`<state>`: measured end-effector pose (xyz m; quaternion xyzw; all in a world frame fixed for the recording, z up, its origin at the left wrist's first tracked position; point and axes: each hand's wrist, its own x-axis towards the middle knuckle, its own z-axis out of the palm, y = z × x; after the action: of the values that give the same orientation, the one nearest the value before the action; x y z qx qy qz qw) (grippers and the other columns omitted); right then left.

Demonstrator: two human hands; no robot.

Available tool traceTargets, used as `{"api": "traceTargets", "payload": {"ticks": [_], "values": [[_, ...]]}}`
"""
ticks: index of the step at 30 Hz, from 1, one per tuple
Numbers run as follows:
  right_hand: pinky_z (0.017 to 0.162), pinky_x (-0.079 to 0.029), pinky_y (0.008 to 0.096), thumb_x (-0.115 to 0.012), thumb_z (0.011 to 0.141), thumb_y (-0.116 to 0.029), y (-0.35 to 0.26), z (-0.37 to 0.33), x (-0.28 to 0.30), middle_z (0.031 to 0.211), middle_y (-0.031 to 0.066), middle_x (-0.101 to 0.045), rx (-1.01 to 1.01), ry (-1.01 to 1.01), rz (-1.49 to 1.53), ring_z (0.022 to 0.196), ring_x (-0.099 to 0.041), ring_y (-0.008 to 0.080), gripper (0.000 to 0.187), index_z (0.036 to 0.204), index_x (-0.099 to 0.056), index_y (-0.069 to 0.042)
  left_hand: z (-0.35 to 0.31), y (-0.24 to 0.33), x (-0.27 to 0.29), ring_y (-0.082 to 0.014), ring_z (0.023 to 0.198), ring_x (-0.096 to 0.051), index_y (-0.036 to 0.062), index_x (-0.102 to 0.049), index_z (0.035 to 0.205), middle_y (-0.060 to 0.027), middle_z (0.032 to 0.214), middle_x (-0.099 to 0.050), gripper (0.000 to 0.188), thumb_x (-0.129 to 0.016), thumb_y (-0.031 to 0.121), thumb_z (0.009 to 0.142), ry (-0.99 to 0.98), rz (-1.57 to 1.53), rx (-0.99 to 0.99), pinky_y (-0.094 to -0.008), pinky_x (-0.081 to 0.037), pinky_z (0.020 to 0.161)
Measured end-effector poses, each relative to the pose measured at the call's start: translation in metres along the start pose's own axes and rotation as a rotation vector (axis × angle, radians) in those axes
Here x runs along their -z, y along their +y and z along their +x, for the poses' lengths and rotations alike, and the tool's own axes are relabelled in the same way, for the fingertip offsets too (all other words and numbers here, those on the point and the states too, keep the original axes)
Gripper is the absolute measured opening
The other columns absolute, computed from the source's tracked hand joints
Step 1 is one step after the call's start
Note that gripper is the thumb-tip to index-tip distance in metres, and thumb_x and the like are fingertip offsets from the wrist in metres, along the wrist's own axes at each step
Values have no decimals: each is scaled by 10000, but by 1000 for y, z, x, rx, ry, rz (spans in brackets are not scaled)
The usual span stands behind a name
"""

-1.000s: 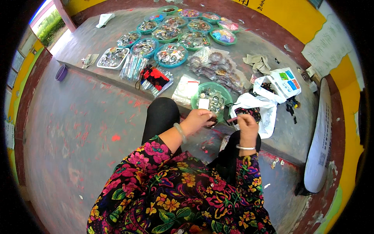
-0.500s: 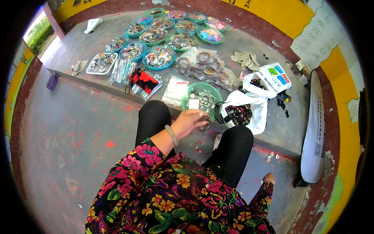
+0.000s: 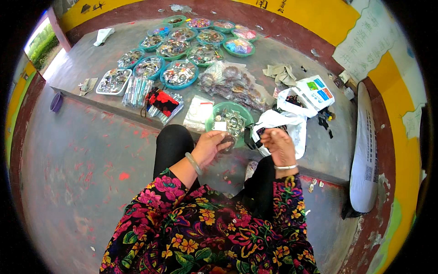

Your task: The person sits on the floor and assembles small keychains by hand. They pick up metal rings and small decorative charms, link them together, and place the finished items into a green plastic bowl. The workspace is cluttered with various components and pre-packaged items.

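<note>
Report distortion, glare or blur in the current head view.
In the head view, the painted wall bends along the rim, daylight partly whitens the opening at upper left, clear plastic bags glint, and the dark item in the left hand lacks fine detail.

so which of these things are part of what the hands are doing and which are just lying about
Seemingly in use: left hand, holding a dark item; right hand, grip unclear; nearest green basin; white bag beside it

Apparently lying about: purple tub; beige cloth; pale floor scraps
</note>
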<state>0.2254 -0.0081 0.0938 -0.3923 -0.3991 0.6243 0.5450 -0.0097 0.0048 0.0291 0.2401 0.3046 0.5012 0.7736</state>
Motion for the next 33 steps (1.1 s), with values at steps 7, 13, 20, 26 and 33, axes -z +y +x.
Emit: {"api": "traceTargets", "payload": {"ticks": [7,13,20,26,33], "values": [[553,-413,200,-623,803,-225,67,25,-17,738,18,-607,-194,122,-47,632,-557,92,180,832,-609,-48,-2,0,0,-182,885,-578,-50,-550,981,-115,995,-571,175,-493,69,866,20,-26,-18,-288,-517,787],[594,-383,166,-656,766,-131,77,18,-34,809,-7,-611,-187,31,-188,707,-532,56,170,902,-623,-33,-1,-9,-6,-160,894,-570,-50,-547,1000,-105,1012,-563,194,-470,86,884,28,44,-24,-266,-517,781],[581,-391,183,-646,748,-43,80,19,-39,720,-2,-602,-52,102,-204,623,-498,54,79,808,-633,5,-5,-9,-12,-136,862,-565,-50,-546,1003,-87,992,-562,194,-461,81,888,37,75,43,-258,-517,771],[588,-403,180,-647,748,-38,78,17,-38,731,7,-612,-79,137,-207,634,-509,53,81,808,-642,15,-4,-9,-11,-139,851,-572,-52,-557,972,-84,957,-572,159,-504,47,858,-2,0,61,-256,-519,762],[598,-411,172,-639,749,-20,78,16,-42,740,-4,-612,-104,66,-207,653,-520,51,77,821,-635,7,-2,-12,-8,-159,789,-595,-59,-563,923,-106,904,-587,119,-534,4,825,65,57,49,-235,-528,705]]}}
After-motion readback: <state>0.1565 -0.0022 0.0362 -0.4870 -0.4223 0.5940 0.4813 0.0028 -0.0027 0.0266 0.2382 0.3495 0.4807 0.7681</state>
